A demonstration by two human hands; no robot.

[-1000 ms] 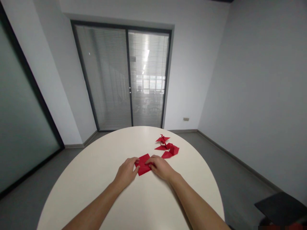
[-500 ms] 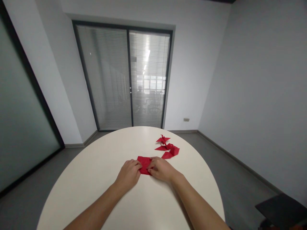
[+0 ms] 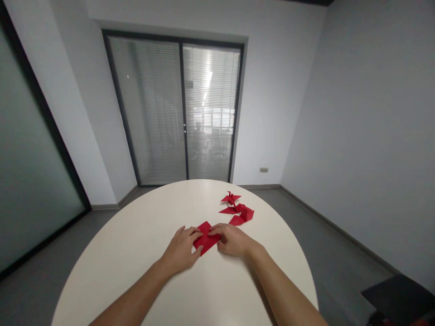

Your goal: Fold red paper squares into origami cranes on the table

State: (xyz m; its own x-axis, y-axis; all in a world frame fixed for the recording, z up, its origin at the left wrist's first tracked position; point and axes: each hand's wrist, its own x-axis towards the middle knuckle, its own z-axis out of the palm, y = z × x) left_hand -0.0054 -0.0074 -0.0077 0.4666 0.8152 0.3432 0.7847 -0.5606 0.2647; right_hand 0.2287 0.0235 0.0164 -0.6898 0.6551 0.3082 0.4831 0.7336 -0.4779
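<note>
Red, flat, folded paper diamond [image 3: 206, 242] looks light, creasable, tearable, best held at 2 edges: left hand [image 3: 183, 250] loosely curled holding its left, right hand [image 3: 234, 241] half-closed gripping its right.

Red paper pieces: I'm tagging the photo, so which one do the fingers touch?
The flattish red sheet between the left hand and right hand, the nearest piece. The other red pieces lie farther off, beyond the right hand.
</note>
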